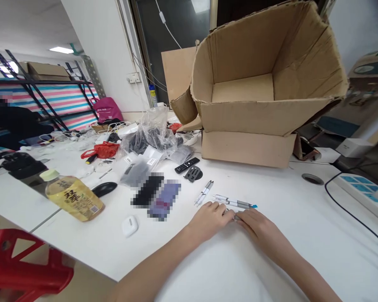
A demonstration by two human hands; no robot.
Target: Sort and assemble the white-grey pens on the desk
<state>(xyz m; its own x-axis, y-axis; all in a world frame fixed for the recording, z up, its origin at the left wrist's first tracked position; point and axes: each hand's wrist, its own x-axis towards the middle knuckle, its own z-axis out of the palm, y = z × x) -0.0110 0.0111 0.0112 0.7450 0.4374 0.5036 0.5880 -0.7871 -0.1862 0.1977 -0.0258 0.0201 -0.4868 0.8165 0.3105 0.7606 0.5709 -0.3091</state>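
Note:
My left hand [211,217] and my right hand [255,223] meet just above the white table, fingertips almost touching. Both are closed on a pen [237,217]; only a short grey part of it shows between them, and the fingers hide the rest. Right behind my fingers lie several white pens with grey grips [231,201], side by side, with a small blue piece [254,206] at their right end. A pair of similar pens [203,193] rests to the left of that row, angled away from me.
A big open cardboard box [245,117] stands at the back. A remote control [187,165], a black bracket [193,173], two blurred-out phone-like slabs, a white earbud case [130,226] and a yellow drink bottle [74,197] lie leftward. A power strip [365,195] with its cable is at right.

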